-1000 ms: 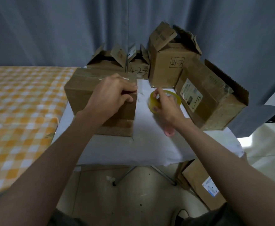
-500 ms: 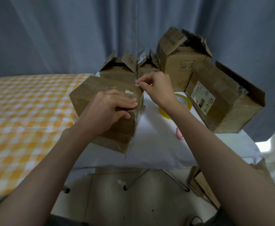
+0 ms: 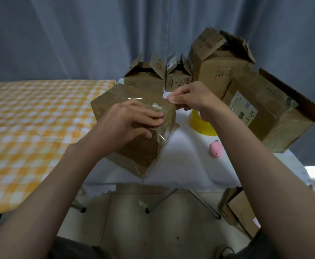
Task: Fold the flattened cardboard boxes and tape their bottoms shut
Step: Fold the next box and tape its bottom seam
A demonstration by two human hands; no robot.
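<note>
- Presently, left hand (image 3: 128, 120): palm down on the top face of the cardboard box (image 3: 134, 131), fingers (image 3: 149, 115) stretched flat and close together, thumb hooked over the near upper edge, pressing on clear tape (image 3: 159, 126); forearm reaches in from the lower left.
- Right hand (image 3: 192, 97): raised just past the box's far right top corner, thumb and forefinger pinched together on what looks like the end of the clear tape strip; other fingers curled; forearm reaches in from the lower right.
- Cardboard box under the hands: one, tilted, at the tabletop's (image 3: 186, 165) near left corner, one lower corner overhanging the near edge; loose tape juts from its right side.
- Tape roll (image 3: 199, 125): one, yellow, on the tabletop just right of that box, partly hidden behind the right wrist.
- Pink object (image 3: 216, 150): one, small and rounded, near the tabletop's middle, toward the viewer from the roll.
- Other folded boxes: four along the far and right edges: two small boxes (image 3: 143, 77) with flaps up, one tall box (image 3: 216, 71) with flaps up, one large box (image 3: 268, 113) lying tilted, bearing a label.
- Flattened cardboard (image 3: 240, 210): a stack on the floor under the right edge; count cannot be told.
- Checked cloth (image 3: 31, 128): one, orange and white, covering the surface to the left.
- Curtain (image 3: 78, 34): grey, behind everything.
</note>
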